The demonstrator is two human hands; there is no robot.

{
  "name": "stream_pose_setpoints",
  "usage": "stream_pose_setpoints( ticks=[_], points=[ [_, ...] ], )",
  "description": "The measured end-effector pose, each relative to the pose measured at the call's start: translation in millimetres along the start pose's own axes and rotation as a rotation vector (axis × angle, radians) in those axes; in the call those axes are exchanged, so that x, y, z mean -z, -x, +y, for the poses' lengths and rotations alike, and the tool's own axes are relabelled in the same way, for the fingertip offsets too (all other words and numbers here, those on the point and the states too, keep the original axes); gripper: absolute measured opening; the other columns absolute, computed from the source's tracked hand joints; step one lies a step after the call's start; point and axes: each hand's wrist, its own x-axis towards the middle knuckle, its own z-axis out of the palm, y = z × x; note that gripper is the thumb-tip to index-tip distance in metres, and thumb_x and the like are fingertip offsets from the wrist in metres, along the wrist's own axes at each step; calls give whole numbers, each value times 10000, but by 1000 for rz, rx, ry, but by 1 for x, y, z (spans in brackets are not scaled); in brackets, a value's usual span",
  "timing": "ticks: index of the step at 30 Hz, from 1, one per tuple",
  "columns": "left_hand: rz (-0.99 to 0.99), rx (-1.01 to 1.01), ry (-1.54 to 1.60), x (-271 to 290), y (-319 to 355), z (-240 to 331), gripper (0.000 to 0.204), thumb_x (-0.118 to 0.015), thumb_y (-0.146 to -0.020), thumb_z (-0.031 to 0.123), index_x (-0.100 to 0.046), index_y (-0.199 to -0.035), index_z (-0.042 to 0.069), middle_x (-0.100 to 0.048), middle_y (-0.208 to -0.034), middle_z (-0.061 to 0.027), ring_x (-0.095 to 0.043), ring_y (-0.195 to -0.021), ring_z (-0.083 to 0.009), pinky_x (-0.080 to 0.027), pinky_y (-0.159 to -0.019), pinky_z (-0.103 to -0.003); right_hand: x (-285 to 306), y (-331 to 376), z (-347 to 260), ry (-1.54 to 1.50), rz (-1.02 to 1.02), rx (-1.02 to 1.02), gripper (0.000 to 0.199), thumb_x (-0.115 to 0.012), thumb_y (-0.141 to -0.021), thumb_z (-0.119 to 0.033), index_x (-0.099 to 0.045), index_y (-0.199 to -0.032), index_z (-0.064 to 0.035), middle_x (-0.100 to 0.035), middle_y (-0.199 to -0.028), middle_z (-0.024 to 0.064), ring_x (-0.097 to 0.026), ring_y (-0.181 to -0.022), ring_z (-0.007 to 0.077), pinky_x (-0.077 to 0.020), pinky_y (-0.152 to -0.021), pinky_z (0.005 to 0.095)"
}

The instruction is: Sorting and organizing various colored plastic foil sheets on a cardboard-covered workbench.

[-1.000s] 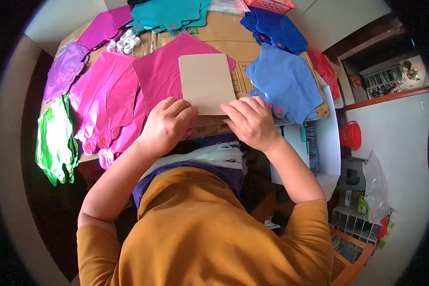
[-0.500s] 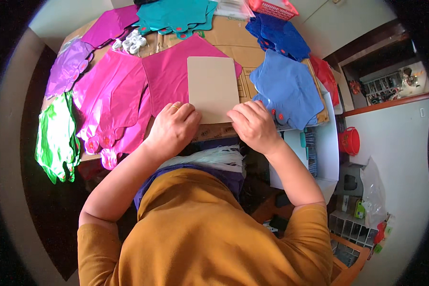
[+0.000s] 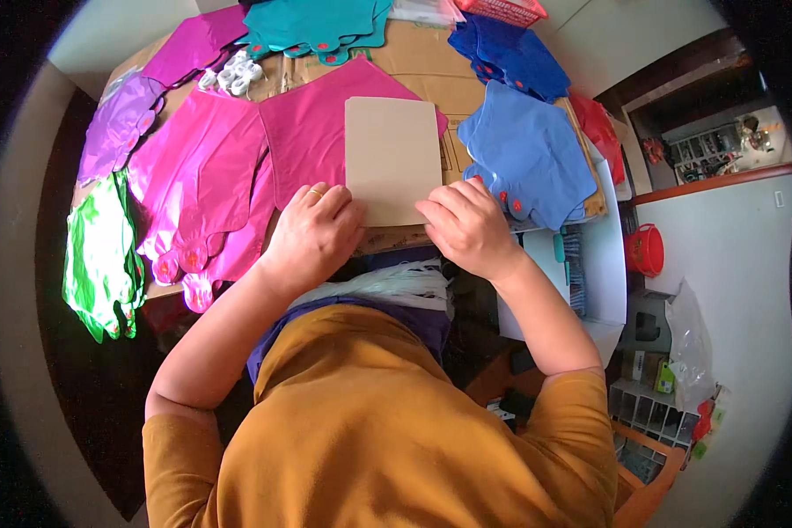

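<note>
A flat beige card (image 3: 392,154) with rounded far corners lies over a magenta fabric piece (image 3: 312,123) at the table's near edge. My left hand (image 3: 317,227) is closed at the card's near left corner, its fingers curled under and a ring on one of them. At the near right corner my right hand (image 3: 468,220) grips the card in the same way; both thumbs are mostly hidden. Close to the right hand lies a stack of light blue cut pieces (image 3: 532,154) with small red spots. Shiny pink pieces (image 3: 204,167) spread out left of the card.
Cardboard (image 3: 427,66) covers the table. Teal pieces (image 3: 312,26), dark blue pieces (image 3: 510,57) and white thread bundles (image 3: 236,72) lie farther back. Shiny green pieces (image 3: 101,255) hang over the left edge. A white box (image 3: 603,282) stands below right, near a red bucket (image 3: 645,251).
The view has shifted slightly. Both hands keep their hold on the card's near corners, and the card stays in nearly the same place over the magenta piece.
</note>
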Motion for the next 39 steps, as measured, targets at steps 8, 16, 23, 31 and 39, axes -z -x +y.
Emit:
stream_pose_setpoints(
  ticks=[8,16,23,31,39],
  points=[
    [-3,-16,5,-6,3,-6,259,-691,-730,73,-629,-980,38,-561,-927,-109,-562,-823,-295,-473,-755,-385,-3,2,2,15,7,17,105,-633,-747,-66,-577,-836,-68,-517,-799,57,-537,-760,236,-435,-710,367],
    [288,783,1219,13,-8,27,428,-664,-897,99,-459,-1257,-4,-592,-1084,-106,-616,-915,-158,-526,-763,-303,2,-1,0,7,306,-135,237,-710,-680,-13,-601,-881,-75,-585,-846,54,-584,-755,240,-472,-691,368],
    [344,779,1297,2,-45,55,205,-589,-947,112,-588,-1083,-41,-615,-944,-43,-547,-858,-98,-475,-718,-273,-3,-19,-26,23,302,14,296,-738,-675,-172,-586,-911,-81,-570,-915,53,-569,-882,244,-442,-790,388],
    [148,178,779,26,-38,11,200,-545,-934,45,-565,-1125,-9,-606,-930,-131,-594,-863,-278,-482,-761,-376,42,-59,30,-518,570,-468,559,-801,-780,-319,-555,-1186,-22,-579,-1194,160,-538,-1120,232,-415,-983,361],
    [114,239,618,29,-33,-2,310,-617,-898,26,-556,-1200,-12,-641,-981,-126,-620,-896,-204,-492,-823,-341,22,-27,54,-1318,399,-642,183,-695,-878,-67,-576,-1015,-45,-654,-910,8,-592,-852,82,-468,-796,233]
  ],
)
